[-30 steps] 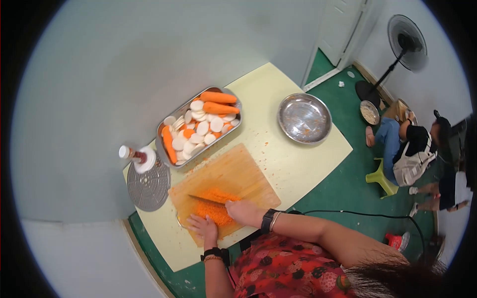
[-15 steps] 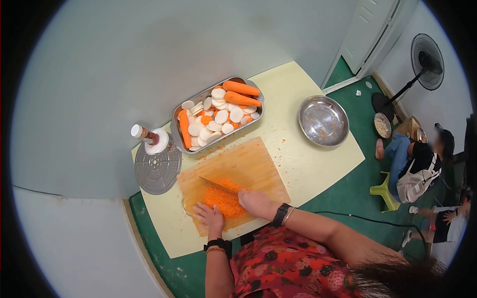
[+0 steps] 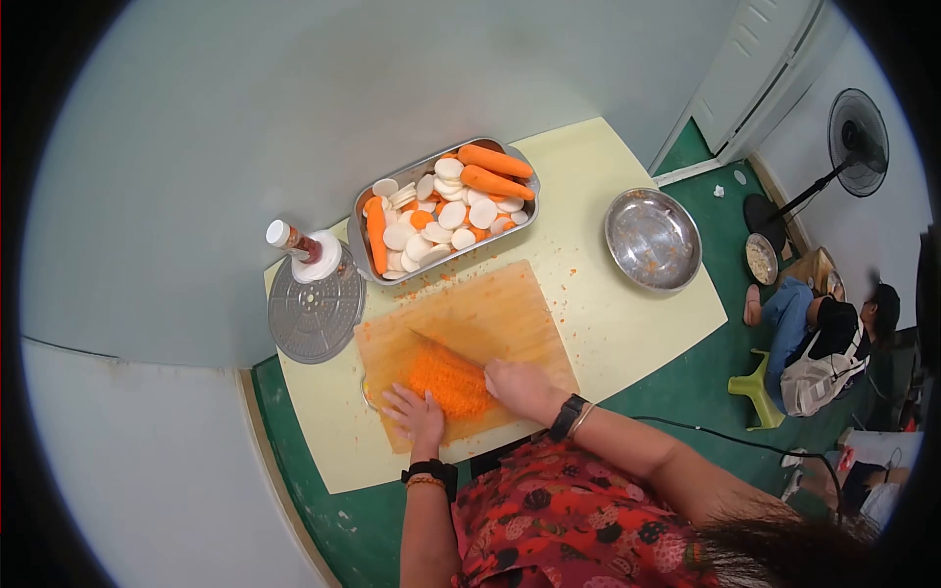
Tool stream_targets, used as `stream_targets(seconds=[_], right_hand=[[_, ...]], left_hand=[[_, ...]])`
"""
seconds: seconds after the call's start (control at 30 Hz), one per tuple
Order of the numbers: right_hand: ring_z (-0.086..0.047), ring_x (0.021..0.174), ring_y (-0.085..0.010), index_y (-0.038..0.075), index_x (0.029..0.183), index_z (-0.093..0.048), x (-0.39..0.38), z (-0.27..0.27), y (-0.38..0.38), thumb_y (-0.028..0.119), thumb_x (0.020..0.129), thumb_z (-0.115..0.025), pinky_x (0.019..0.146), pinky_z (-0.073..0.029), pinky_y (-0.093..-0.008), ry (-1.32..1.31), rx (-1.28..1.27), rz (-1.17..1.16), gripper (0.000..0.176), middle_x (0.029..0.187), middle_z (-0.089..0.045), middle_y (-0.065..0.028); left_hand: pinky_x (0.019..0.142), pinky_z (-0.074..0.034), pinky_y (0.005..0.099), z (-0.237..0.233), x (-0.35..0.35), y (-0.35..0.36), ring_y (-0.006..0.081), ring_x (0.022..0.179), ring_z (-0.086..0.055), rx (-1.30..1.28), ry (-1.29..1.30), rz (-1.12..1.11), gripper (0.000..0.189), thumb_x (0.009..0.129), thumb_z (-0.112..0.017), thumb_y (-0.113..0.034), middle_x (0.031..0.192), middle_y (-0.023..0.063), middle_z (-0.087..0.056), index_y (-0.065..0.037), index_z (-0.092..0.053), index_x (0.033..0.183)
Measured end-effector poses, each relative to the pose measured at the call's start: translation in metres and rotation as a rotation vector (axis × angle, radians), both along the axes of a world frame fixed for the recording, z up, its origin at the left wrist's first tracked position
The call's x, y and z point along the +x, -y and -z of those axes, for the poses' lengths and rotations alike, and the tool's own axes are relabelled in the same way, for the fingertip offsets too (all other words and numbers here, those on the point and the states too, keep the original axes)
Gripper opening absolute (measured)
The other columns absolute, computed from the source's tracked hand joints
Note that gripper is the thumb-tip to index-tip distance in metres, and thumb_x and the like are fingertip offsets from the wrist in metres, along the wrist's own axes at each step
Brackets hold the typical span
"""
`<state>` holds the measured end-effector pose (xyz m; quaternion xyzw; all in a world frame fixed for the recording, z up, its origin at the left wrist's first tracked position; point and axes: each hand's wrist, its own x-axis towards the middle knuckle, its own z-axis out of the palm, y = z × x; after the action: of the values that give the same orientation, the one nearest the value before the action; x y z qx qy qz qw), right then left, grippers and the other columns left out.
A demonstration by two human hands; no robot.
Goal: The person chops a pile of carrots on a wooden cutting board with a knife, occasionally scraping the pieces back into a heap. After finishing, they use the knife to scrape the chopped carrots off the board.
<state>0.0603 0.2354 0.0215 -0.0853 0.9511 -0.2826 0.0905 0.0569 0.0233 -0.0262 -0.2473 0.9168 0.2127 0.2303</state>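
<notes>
On a wooden cutting board [image 3: 510, 304] lies a heap of finely chopped carrot [image 3: 446, 382]. My right hand [image 3: 524, 390] is closed around the handle of a kitchen knife [image 3: 446, 351], whose blade runs along the far side of the heap and points up and left. At the near left side of the carrot, my left hand [image 3: 420, 419] rests on the board with its fingers spread, touching the heap's edge. Beyond the board, a metal tray [image 3: 400, 281] holds white round slices [image 3: 453, 215] and whole carrots [image 3: 495, 160].
A metal bowl [image 3: 654, 240] with orange scraps stands on the table's right part. To the left, a jar with a white lid [image 3: 292, 239] stands by a grey perforated disc [image 3: 312, 314]. A seated person [image 3: 833, 333], a green stool [image 3: 755, 392] and a fan [image 3: 856, 142] are at right.
The knife blade has turned flatter against the heap's far side, and the carrot is gathered more tightly. The whole view has shifted slightly. My left hand stays spread at the heap's edge.
</notes>
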Motion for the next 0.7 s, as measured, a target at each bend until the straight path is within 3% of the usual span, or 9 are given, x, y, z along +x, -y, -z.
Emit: stream_targets(seconds=[0.33,0.43,0.63,0.7], right_hand=[[-0.065,0.061,-0.0383,0.0,0.089,-0.056,0.0,-0.014,0.004,0.019,0.094,-0.045,0.054,-0.052,-0.0485,-0.014,-0.099,0.001,0.022,0.068,-0.065,-0.0218],[-0.065,0.061,-0.0385,0.0,0.089,-0.055,0.001,0.007,0.004,0.02,0.094,-0.046,0.054,-0.052,-0.0483,0.0,-0.077,-0.027,0.023,0.068,-0.065,-0.0218],[-0.066,0.064,-0.0383,-0.002,0.089,-0.055,0.0,-0.022,0.008,0.018,0.093,-0.045,0.056,-0.053,-0.0484,0.024,-0.049,-0.024,0.022,0.07,-0.066,-0.0222],[-0.067,0.064,-0.0381,-0.001,0.089,-0.055,0.0,-0.006,0.008,0.018,0.093,-0.045,0.056,-0.053,-0.0483,0.039,-0.037,-0.026,0.022,0.07,-0.066,-0.0224]], left_hand=[[0.11,-0.007,0.0676,0.004,-0.001,-0.002,0.0409,0.146,0.014,-0.02,-0.007,0.0,0.077,0.099,-0.04,-0.043,0.161,0.0107,0.016,-0.013,0.004,0.155],[0.111,-0.007,0.0668,-0.004,-0.002,-0.004,0.0407,0.146,0.014,-0.001,0.005,-0.01,0.077,0.099,-0.04,-0.043,0.161,0.0106,0.016,-0.013,0.003,0.155],[0.111,-0.007,0.0663,-0.003,0.0,-0.004,0.0406,0.147,0.013,-0.002,-0.015,-0.002,0.077,0.099,-0.04,-0.043,0.161,0.0107,0.015,-0.014,0.003,0.155],[0.111,-0.007,0.0661,-0.003,0.0,-0.005,0.0404,0.147,0.013,-0.014,-0.011,-0.001,0.077,0.099,-0.04,-0.044,0.161,0.0105,0.015,-0.014,0.003,0.155]])
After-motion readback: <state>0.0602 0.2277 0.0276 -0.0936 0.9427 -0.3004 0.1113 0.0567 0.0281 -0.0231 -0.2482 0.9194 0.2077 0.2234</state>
